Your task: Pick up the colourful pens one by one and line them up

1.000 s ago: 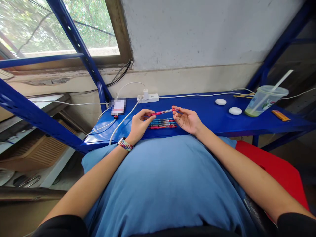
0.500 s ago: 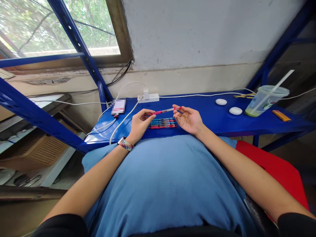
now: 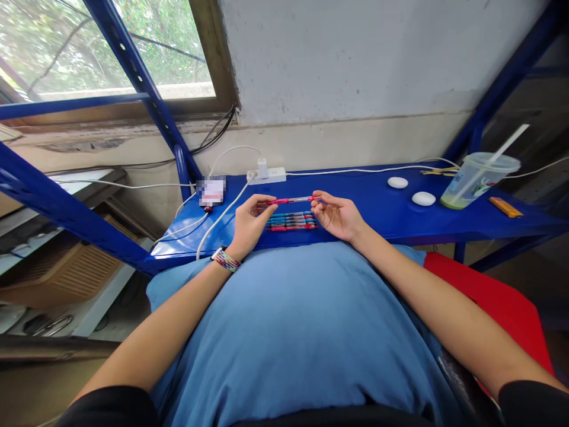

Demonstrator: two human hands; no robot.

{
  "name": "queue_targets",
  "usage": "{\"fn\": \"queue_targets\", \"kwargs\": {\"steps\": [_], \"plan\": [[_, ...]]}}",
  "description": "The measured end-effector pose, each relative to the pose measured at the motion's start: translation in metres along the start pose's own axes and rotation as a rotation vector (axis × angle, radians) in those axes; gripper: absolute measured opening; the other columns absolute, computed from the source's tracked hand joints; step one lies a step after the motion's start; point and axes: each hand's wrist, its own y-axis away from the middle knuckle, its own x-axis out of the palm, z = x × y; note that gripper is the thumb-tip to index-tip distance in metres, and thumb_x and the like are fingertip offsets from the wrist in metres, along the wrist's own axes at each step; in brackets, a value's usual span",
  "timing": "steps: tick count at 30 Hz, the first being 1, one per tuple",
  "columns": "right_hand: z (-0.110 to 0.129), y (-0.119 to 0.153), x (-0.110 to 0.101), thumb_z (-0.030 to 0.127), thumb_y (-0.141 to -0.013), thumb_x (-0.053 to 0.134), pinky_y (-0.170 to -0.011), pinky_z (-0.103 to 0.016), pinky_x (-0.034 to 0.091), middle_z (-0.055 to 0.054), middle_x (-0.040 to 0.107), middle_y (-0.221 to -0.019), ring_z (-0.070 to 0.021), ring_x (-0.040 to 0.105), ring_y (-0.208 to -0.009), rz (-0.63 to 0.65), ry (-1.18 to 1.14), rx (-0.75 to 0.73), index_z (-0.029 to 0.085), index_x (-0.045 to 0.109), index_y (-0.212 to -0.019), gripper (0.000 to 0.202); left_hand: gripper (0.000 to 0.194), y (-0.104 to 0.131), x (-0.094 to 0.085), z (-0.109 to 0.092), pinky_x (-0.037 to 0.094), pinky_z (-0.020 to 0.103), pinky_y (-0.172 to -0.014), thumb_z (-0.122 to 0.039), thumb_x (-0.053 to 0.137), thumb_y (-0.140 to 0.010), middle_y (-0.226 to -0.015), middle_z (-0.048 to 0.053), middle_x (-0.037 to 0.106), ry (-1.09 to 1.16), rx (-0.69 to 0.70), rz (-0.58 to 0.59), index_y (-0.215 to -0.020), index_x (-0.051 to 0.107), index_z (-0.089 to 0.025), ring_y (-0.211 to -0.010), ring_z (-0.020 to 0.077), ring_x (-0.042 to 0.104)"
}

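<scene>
Your left hand [image 3: 249, 222] and right hand [image 3: 336, 214] meet over the blue worktop [image 3: 382, 210], just past your shirt [image 3: 293, 320]. Both forearms reach forward from the lower corners and angle inward, so the hands face each other with palms turned in. Between them you hold 1 red pen [image 3: 288, 201] nearly level, just above the worktop. Your left grip is closed on the pen's left end, thumb on the near side and fingers curled over the top. Your right grip pinches the right end between thumb and fingertips, the other fingers loosely curled. A band [image 3: 226, 259] sits on your left wrist.

Right below the held pen, a row of pens [image 3: 291, 221] lies side by side on the worktop, between your 2 hands. Farther back sit a power strip [image 3: 267, 175] and its white cable [image 3: 220, 220]. To the right stand 2 white ovals [image 3: 411, 191], a cup [image 3: 475, 181] with a straw and an orange lighter [image 3: 505, 207].
</scene>
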Motion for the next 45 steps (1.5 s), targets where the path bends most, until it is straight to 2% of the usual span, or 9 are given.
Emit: {"fn": "queue_targets", "kwargs": {"steps": [5, 10, 15, 21, 27, 32, 39, 43, 45], "plan": [[0.0002, 0.0, -0.0006, 0.015, -0.104, 0.046, -0.074, -0.026, 0.071, -0.008, 0.08, -0.086, -0.0156, 0.079, -0.075, 0.034, -0.044, -0.021, 0.014, 0.07, -0.12, 0.029, 0.017, 0.0011, 0.0005, -0.001, 0.063, 0.038, -0.09, -0.034, 0.084, -0.093, -0.104, 0.005, 0.081, -0.025, 0.015, -0.005, -0.105, 0.081, -0.023, -0.096, 0.021, 0.076], [-0.0005, -0.0005, -0.0014, 0.01, -0.099, 0.054, -0.072, -0.021, 0.069, -0.005, 0.077, -0.079, -0.0133, 0.075, -0.068, 0.016, -0.014, -0.022, 0.017, 0.071, -0.108, 0.02, 0.018, 0.0016, 0.0003, -0.0015, 0.064, 0.038, -0.089, -0.037, 0.084, -0.094, -0.105, 0.005, 0.081, -0.04, 0.009, 0.002, -0.105, 0.08, -0.023, -0.095, 0.0212, 0.076], [-0.0009, -0.0001, -0.0014, 0.013, -0.099, 0.058, -0.073, -0.022, 0.07, -0.004, 0.077, -0.082, -0.0139, 0.075, -0.072, 0.012, -0.004, -0.028, 0.019, 0.071, -0.111, 0.019, 0.02, 0.0021, -0.0002, -0.0032, 0.064, 0.038, -0.088, -0.039, 0.084, -0.093, -0.104, 0.006, 0.081, -0.053, -0.002, 0.001, -0.104, 0.081, -0.023, -0.096, 0.0222, 0.077], [-0.0008, 0.0004, -0.0013, 0.012, -0.101, 0.059, -0.074, -0.019, 0.069, -0.001, 0.076, -0.078, -0.0116, 0.074, -0.069, 0.003, 0.042, -0.052, 0.02, 0.07, -0.104, 0.013, 0.021, 0.0028, -0.0006, -0.003, 0.064, 0.04, -0.09, -0.04, 0.085, -0.092, -0.103, 0.007, 0.082, -0.056, -0.014, -0.001, -0.104, 0.082, -0.023, -0.096, 0.0225, 0.077], [0.0006, 0.0015, 0.0009, 0.019, -0.104, 0.052, -0.078, -0.023, 0.07, -0.006, 0.078, -0.087, -0.0139, 0.077, -0.078, 0.039, -0.003, -0.038, 0.016, 0.071, -0.115, 0.022, 0.02, 0.0031, -0.0008, -0.0036, 0.064, 0.04, -0.091, -0.039, 0.086, -0.091, -0.102, 0.006, 0.082, -0.033, -0.014, -0.004, -0.103, 0.083, -0.023, -0.096, 0.0226, 0.077], [-0.0005, 0.0015, 0.0006, 0.011, -0.099, 0.058, -0.074, -0.018, 0.068, -0.003, 0.075, -0.079, -0.012, 0.073, -0.07, 0.008, 0.008, -0.043, 0.019, 0.071, -0.104, 0.016, 0.021, 0.003, -0.0007, -0.0018, 0.064, 0.041, -0.092, -0.04, 0.087, -0.09, -0.103, 0.007, 0.082, -0.034, -0.025, 0.001, -0.103, 0.083, -0.023, -0.096, 0.0233, 0.077], [0.0007, 0.0028, 0.0015, 0.01, -0.098, 0.058, -0.074, -0.018, 0.068, -0.003, 0.076, -0.079, -0.0117, 0.074, -0.07, 0.002, 0.025, -0.045, 0.019, 0.072, -0.104, 0.018, 0.02, 0.0023, -0.0009, -0.0038, 0.064, 0.04, -0.091, -0.04, 0.086, -0.09, -0.102, 0.006, 0.082, -0.033, -0.029, 0.0, -0.101, 0.082, -0.023, -0.095, 0.0229, 0.077], [-0.0012, 0.0026, 0.0026, 0.021, -0.1, 0.059, -0.077, -0.025, 0.07, -0.005, 0.081, -0.09, -0.0145, 0.077, -0.076, 0.044, 0.118, -0.069, 0.019, 0.075, -0.113, 0.02, 0.019, 0.0005, -0.0016, -0.0052, 0.064, 0.04, -0.091, -0.037, 0.084, -0.091, -0.102, 0.006, 0.082, -0.022, -0.035, -0.024, -0.102, 0.081, -0.022, -0.094, 0.022, 0.076], [-0.0061, -0.0002, 0.0011, 0.027, -0.098, 0.067, -0.077, -0.029, 0.071, -0.005, 0.082, -0.096, -0.0167, 0.077, -0.08, 0.031, 0.254, -0.159, 0.02, 0.077, -0.115, 0.02, 0.017, -0.0008, -0.0021, -0.004, 0.064, 0.039, -0.09, -0.036, 0.083, -0.092, -0.102, 0.006, 0.081, -0.024, -0.029, -0.03, -0.102, 0.079, -0.022, -0.095, 0.0218, 0.076]]}}
